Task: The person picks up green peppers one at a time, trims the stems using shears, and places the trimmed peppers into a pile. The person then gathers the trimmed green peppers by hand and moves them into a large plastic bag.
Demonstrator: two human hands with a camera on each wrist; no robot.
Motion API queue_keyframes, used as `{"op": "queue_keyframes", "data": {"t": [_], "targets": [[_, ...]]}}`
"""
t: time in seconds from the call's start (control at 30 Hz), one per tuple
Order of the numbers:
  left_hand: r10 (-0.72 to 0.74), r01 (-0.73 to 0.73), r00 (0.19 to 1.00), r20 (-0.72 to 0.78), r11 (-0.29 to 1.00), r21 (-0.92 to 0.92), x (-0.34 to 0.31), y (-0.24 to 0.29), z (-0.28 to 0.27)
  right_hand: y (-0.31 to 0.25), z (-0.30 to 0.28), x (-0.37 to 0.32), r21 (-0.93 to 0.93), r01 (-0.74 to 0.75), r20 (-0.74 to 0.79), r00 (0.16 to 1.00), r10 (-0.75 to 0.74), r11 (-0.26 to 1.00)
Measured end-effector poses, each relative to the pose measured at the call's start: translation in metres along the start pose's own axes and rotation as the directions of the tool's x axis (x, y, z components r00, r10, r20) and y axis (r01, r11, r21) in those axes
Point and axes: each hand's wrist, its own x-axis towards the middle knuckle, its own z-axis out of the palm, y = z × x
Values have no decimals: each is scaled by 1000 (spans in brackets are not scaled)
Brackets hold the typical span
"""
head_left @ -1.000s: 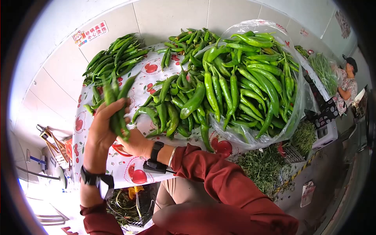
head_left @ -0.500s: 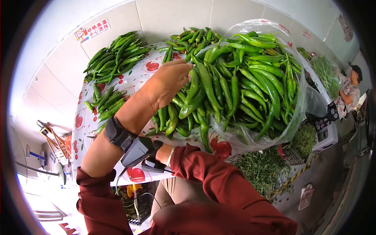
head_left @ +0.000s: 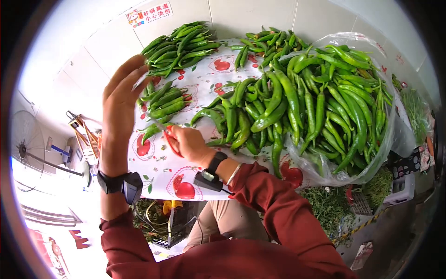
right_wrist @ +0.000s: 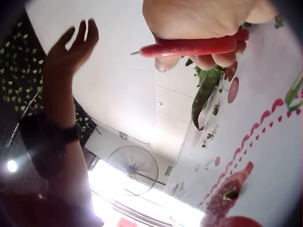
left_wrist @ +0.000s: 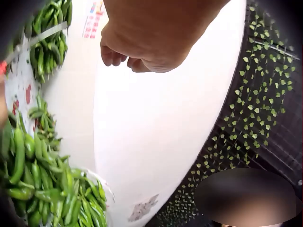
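My left hand (head_left: 121,95) is raised at the left side of the table, fingers spread and holding nothing; the right wrist view shows it empty too. Just right of it lies a small group of green peppers (head_left: 168,103), and behind that a larger pile of long green peppers (head_left: 183,49). With my right hand (head_left: 194,145) I grip red-handled scissors (head_left: 172,143), the blade pointing up and left toward the small group. In the right wrist view the red handle (right_wrist: 189,48) lies across my palm. Loose green peppers (head_left: 241,114) are heaped to the right.
A clear plastic bag (head_left: 392,135) full of green peppers stands at the table's right. Another pepper pile (head_left: 274,44) lies at the back, near the tiled wall (head_left: 255,16). Below the front edge is a dark crate (head_left: 186,218); leafy greens (head_left: 325,209) lie at lower right.
My left hand let go of several peppers at the left, reached right over the heap, then swung back left, empty. The right hand keeps the scissors. The head view has shifted left.
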Motion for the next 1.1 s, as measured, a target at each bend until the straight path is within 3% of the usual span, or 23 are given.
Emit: {"op": "queue_keyframes", "data": {"t": [0.07, 0.1, 0.13, 0.23, 0.27, 0.33, 0.4, 0.47, 0.53, 0.6, 0.73, 0.8, 0.83, 0.9, 0.93, 1.0, 1.03, 1.1], "targets": [[-4, 24, 983, -181, 994, 108, -9, -10, -30, 1, -1, 6, 62, -111, -45, 992, 114, 992], [12, 15, 975, -222, 992, 123, -15, -21, -41, 5, 0, 7, 44, -99, -58, 993, 101, 994], [-46, 78, 980, -194, 984, 158, -18, -40, -59, 10, 2, 8, 47, -100, -57, 993, 102, 994], [-205, 151, 978, 47, 840, 520, -41, -81, -73, 12, 0, 10, 425, -194, -22, 974, 224, 884], [-261, 155, 962, 84, 770, 619, -48, -96, -75, 8, -5, 10, 425, -195, -14, 975, 222, 884], [-171, -84, 967, 192, 494, 865, -59, -104, -64, -2, -14, 11, 347, -208, -3, 975, 223, 914], [-237, -23, 959, 158, 489, 872, -63, -116, -63, -3, -14, 12, 316, -230, 10, 971, 240, 920], [-238, -59, 958, 159, 380, 923, -62, -123, -58, -4, -13, 12, 312, -234, -1, 969, 247, 921], [-243, -52, 957, 158, 394, 918, -58, -125, -55, -2, -13, 12, 277, -231, -1, 971, 241, 933], [-326, 8, 941, 90, 289, 957, -54, -123, -51, 0, -12, 12, 245, -224, -5, 973, 232, 943], [-355, 38, 932, 79, 312, 949, -55, -126, -58, -1, -11, 11, 335, -233, 18, 970, 241, 913], [-196, 72, 981, 6, 391, 917, -59, -127, -67, -2, -14, 11, 368, -235, 27, 970, 242, 900], [-197, 75, 980, 3, 387, 919, -60, -124, -70, -2, -16, 10, 378, -253, 58, 967, 250, 890], [-275, 291, 948, -163, 531, 796, -66, -112, -78, -5, -12, 11, 426, -305, 117, 952, 283, 852], [-272, 298, 946, -175, 526, 796, -70, -108, -81, -6, -12, 11, 430, -303, 126, 953, 275, 850], [-470, 507, 862, -189, 794, 335, -81, -101, -87, -8, -18, 12, 243, -328, 226, 934, 276, 913], [-451, 474, 879, -153, 862, 179, -89, -98, -86, -8, -16, 13, 149, -297, 223, 939, 260, 943], [-461, 480, 869, -181, 873, 81, -99, -88, -83, -13, -16, 11, 148, -297, 247, 935, 255, 943]]}}
